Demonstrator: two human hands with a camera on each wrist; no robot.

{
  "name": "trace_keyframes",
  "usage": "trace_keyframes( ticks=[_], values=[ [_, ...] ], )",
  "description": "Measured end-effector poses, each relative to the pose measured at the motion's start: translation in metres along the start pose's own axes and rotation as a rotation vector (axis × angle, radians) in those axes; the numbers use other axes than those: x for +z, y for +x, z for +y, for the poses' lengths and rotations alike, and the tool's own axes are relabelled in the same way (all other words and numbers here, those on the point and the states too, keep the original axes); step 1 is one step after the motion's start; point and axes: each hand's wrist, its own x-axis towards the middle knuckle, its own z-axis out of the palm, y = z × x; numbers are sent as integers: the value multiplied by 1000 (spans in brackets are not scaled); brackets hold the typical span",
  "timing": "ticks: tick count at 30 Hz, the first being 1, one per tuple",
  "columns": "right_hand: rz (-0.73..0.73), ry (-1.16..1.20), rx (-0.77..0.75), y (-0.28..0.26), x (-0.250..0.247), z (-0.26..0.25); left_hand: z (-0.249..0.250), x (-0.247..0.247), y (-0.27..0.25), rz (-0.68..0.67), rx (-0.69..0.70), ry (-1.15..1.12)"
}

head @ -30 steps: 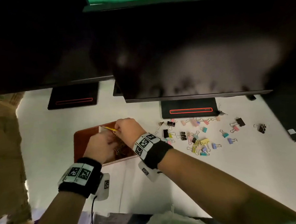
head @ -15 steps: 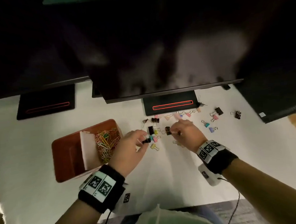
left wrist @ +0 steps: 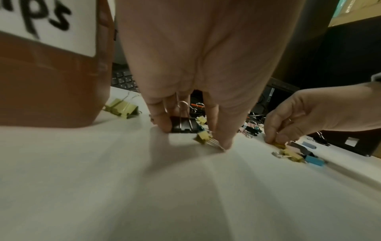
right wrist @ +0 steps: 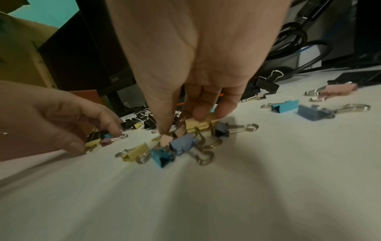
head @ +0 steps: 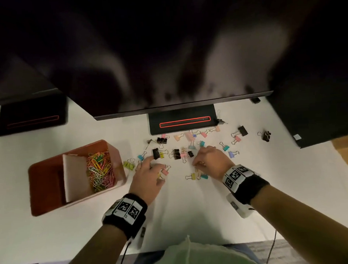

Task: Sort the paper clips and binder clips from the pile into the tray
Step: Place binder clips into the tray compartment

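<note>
Hands down among binder clips (head: 192,149) scattered on white table (head: 193,211) — left hand (head: 147,175) fingers curled onto black clip (left wrist: 183,124), thumb pressing yellow clip (left wrist: 203,137); right hand (head: 208,160) fingertips pinching at small clip cluster (right wrist: 185,140), exact clip unclear. Tray (head: 47,199) left of pile — paper clips (head: 99,169) in right compartment

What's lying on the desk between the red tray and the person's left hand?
In the head view, a yellow-green binder clip lies on the white desk between the tray and the left hand, close to the tray's wall. A teal binder clip lies nearby.
</note>
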Motion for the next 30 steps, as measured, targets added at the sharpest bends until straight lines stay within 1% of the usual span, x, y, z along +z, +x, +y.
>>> trace_keyframes(
  ticks=[3, 5, 8, 12, 14, 15, 17, 18, 20, 22, 24, 26, 27, 30],
  values=[
    [-22, -23, -28, -2, -1, 6, 2, -4, -6, 14, 1, -23],
    [-41, -23, -35, -2, -3, 8, 3, -6, -7, 35, -18, 1],
    [-103, -75, -50, 4, -8, 6, 1, -3, -3, 69, -43, -15],
    [-84, -133, -98, 1, -6, 7, -4, -4, 2, 129, -40, -97],
    [-82, -96, -104, -5, -7, 10, -7, -6, 2, 154, -46, -122],
    [-51, -61, -103, -7, -9, 12, -7, -7, 2, 172, -50, -131],
    [81, -7, -82, -10, -13, 19, -6, -9, 1, 225, -46, -86],
    [147, 9, -54, -10, -16, 23, -3, -11, 2, 244, -46, -38],
    [212, 24, 29, -6, -23, 29, 5, -15, 5, 259, -44, 44],
    [213, 38, 103, 1, -32, 35, 15, -18, 12, 212, -18, 86],
    [200, 58, 135, 10, -37, 39, 24, -16, 20, 90, 16, 133],
    [154, 72, 143, 15, -36, 40, 30, -11, 26, -35, 43, 200],
    [129, 80, 138, 15, -34, 39, 32, -8, 28, -76, 58, 238],
    [69, 92, 116, 6, -26, 33, 33, -3, 28, -129, 121, 275]
  ],
)
